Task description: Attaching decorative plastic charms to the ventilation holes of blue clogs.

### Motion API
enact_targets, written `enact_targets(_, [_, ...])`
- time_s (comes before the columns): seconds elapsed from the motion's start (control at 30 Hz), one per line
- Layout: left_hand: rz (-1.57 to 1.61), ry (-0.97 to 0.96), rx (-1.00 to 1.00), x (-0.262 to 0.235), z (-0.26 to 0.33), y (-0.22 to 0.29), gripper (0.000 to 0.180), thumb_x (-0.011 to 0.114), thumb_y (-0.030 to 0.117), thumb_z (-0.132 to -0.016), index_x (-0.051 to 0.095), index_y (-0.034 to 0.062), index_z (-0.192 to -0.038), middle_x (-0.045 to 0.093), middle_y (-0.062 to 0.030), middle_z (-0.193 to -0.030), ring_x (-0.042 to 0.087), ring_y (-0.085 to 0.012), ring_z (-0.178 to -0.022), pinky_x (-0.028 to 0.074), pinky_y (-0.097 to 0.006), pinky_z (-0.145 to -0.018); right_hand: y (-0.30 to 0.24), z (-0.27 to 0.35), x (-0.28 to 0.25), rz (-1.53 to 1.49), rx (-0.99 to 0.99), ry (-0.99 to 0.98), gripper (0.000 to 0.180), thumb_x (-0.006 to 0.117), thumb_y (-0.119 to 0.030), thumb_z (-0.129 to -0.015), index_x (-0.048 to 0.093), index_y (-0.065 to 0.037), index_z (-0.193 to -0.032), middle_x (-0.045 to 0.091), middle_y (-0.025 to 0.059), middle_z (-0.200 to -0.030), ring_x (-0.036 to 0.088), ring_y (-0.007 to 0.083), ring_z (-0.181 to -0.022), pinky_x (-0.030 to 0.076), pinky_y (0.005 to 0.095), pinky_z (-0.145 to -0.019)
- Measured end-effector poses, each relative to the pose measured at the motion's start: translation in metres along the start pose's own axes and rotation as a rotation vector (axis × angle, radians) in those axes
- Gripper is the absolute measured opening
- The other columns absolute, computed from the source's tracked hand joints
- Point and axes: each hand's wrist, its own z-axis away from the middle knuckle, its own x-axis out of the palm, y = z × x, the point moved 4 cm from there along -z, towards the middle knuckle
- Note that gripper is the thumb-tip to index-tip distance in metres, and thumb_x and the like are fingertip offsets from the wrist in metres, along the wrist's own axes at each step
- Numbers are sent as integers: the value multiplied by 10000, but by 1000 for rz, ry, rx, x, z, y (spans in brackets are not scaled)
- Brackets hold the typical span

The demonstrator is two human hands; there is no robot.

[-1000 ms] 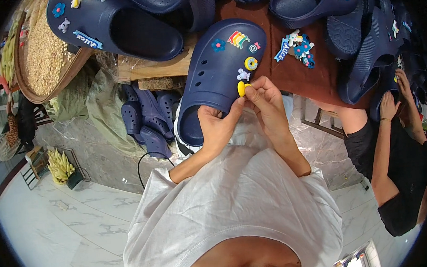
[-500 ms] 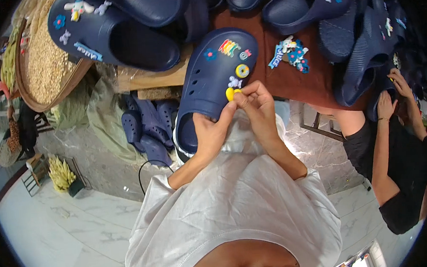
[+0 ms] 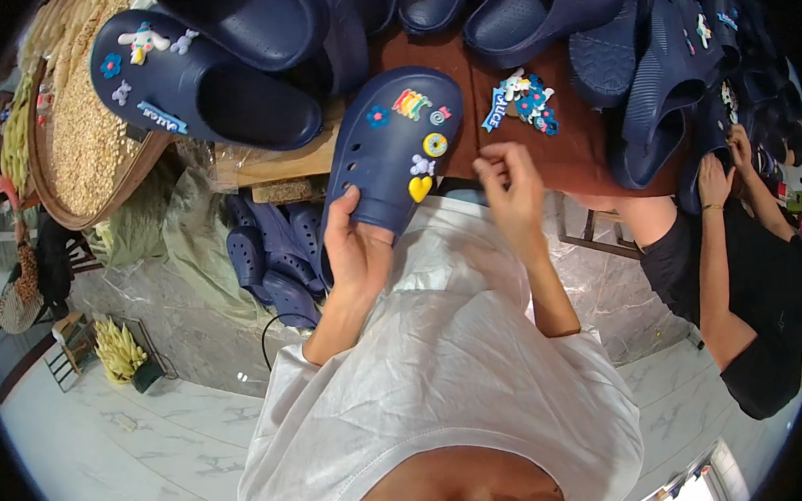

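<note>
My left hand (image 3: 357,244) grips a navy clog (image 3: 373,165) at its opening, thumb on top and fingers inside. Charms sit along the clog's upper: a blue flower (image 3: 377,117), a rainbow-coloured piece (image 3: 410,104), a swirl (image 3: 440,115), a yellow ring (image 3: 434,145), a small grey-lilac animal (image 3: 422,166) and a yellow heart (image 3: 420,189). Several holes on its left side hold nothing. To the right of the clog, my right hand (image 3: 513,188) hovers with loosely bent fingers and nothing visible in them. Just beyond it lies a pile of loose charms (image 3: 532,106) on brown cloth.
A decorated navy clog (image 3: 184,85) and several others crowd the table's far side. The brown cloth (image 3: 588,152) covers the table. Below its left edge more small clogs (image 3: 277,244) hang or lie together. A basket of pale grains (image 3: 92,150) stands left. At right, a co-worker (image 3: 742,275) handles another shoe.
Both hands were at the yellow heart; now it sits on the clog. My right hand has let go and moved right, toward the charms. My left hand and the clog have shifted slightly left.
</note>
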Motion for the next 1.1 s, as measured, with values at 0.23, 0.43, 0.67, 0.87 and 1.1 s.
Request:
enact_targets(0.23, [-94,11,39,9,3,-5,487,516,197,-921,414,-25,-1343,503,-176,-1366,510,-296,-1252,384,-458,-1082,1,-36,-4,439,-143,225,318,715,-262,-840,577,-18,-989,614,132,-916,611,300,-804,481,412,-701])
enact_targets(0.43, [213,-36,-93,-2,-2,-3,484,474,176,-917,406,-48,-1341,491,-208,-1373,493,-320,-1269,374,-473,-1090,5,-39,0,398,-179,243,235,690,-186,-844,589,-19,-975,613,131,-906,610,304,-834,478,414,-714])
enact_targets(0.67, [166,-13,-95,0,-3,-2,488,478,147,-912,389,-47,-1350,487,-208,-1374,499,-331,-1262,373,-498,-1092,7,-35,-9,305,-165,254,84,629,-73,-861,632,-14,-922,606,130,-864,616,244,-713,485,359,-631])
enact_targets(0.87, [46,-36,-58,9,5,1,434,516,116,-915,422,-18,-1317,531,-166,-1315,536,-304,-1218,418,-474,-1055,-34,-24,-24,122,-462,346,143,653,18,-828,652,-13,-967,628,105,-863,608,220,-776,491,330,-694])
enact_targets(1.1, [-48,-120,-13,18,9,6,464,551,326,-948,471,9,-1278,562,-137,-1269,566,-235,-1170,437,-413,-1035,-89,-13,-1,90,-749,104,282,720,38,-692,702,-52,-959,631,66,-870,609,232,-791,487,341,-696])
